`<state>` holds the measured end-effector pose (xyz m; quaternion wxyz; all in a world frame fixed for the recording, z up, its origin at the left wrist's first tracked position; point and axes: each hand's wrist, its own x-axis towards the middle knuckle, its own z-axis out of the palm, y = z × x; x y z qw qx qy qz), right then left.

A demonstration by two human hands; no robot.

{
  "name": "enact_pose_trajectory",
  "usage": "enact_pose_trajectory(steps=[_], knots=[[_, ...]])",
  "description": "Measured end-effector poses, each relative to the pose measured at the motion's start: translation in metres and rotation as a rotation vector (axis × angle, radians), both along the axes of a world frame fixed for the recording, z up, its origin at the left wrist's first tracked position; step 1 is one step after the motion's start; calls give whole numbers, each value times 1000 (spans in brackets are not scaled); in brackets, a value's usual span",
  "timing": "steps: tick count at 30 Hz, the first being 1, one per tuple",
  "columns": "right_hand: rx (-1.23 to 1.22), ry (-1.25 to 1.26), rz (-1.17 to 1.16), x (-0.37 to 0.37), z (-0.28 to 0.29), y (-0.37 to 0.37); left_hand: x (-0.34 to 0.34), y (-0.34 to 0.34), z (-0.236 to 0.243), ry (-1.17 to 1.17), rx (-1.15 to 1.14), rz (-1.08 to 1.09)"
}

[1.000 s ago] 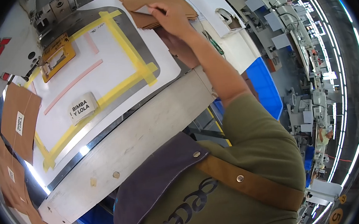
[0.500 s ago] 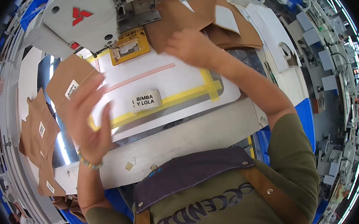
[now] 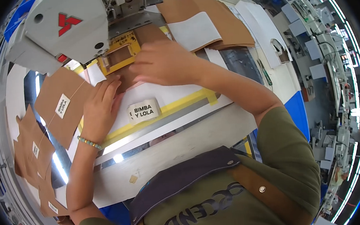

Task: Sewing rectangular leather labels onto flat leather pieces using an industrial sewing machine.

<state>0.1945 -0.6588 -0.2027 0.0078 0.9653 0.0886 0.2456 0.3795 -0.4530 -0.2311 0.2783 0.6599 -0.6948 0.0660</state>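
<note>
We see bold blk print, in two lines, on a wht label roll point(image 3: 144, 110) near ctr, twd 9 o'clock. Wht tags w/ similar print sit on the brn cutouts point(image 3: 47, 95) farther out at 9, a thin thread crossing them. Blk handwriting runs along the top of the yel. frame point(image 3: 132, 48) at 10–11 o'clock, & a red angular mark is on the wht machine point(image 3: 84, 29) past it. Dark lettering crosses the grn shirt point(image 3: 256, 216) at 6.

Our L hand point(image 3: 101, 104), at 9–10, is unclenched: fingers side by side, loosely bent, thumb apart, tips on the near edge of a brn piece point(image 3: 123, 81). That piece lies at 10–11, under the frame & showing thru its window.

Our R hand point(image 3: 165, 65), just L of 12, has fingers curled over the piece, right beside the frame; tips are partly hidden, so we can't tell if they pinch it or only press.

Brn stack point(image 3: 234, 28) at 1, w/ a wht flap point(image 3: 194, 31) on its near side; grn snips point(image 3: 265, 72) at 2.
</note>
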Motion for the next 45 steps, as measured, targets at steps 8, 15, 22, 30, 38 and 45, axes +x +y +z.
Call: enact_pose_trajectory(steps=[8, 15, 22, 30, 38, 45], knots=[[-297, 57, -459, -74, 0, -48, 1, -5, 7, -303, -60, -181], [667, -327, -987, -102, -13, -117, 9, 2, 2, -344, 30, -162], [1408, -1065, -801, -163, -16, -141, 17, 10, 5, -399, 26, -132], [289, 155, -428, -133, 7, -62, 2, 24, 13, -198, 208, 30], [277, 419, -231, -77, -8, -15, -2, 51, 12, -135, 329, 177], [224, 491, -207, -78, -7, -16, 5, 58, 7, -74, 279, 321]])
